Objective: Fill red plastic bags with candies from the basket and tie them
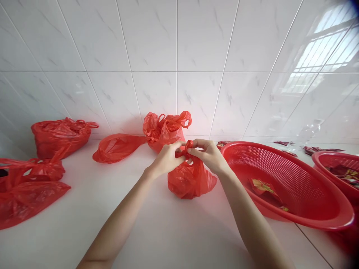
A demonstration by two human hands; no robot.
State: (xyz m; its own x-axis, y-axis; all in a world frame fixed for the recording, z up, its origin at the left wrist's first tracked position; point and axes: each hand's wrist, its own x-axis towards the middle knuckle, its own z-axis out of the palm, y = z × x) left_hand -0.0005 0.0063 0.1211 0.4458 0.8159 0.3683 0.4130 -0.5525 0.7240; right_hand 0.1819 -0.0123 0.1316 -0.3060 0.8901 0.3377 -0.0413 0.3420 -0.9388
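A filled red plastic bag point(190, 181) rests on the white table, its top gathered and twisted upward. My left hand point(169, 157) pinches the twisted handles from the left. From the right, the thumb and fingers of my right hand point(206, 153) close on the same handles, close to a small loop. The bag's contents are hidden. Just behind my hands stands another red bag point(165, 130) with looped handles on top.
A red perforated basket point(308, 201) holding a few packets point(262, 186) stands at right, beside a second red basket point(322, 158). Behind them is a clear bottle point(310, 132). More red bags point(60, 138) sit at left, and a flat red bag point(117, 147) lies near the tiled wall point(151, 45).
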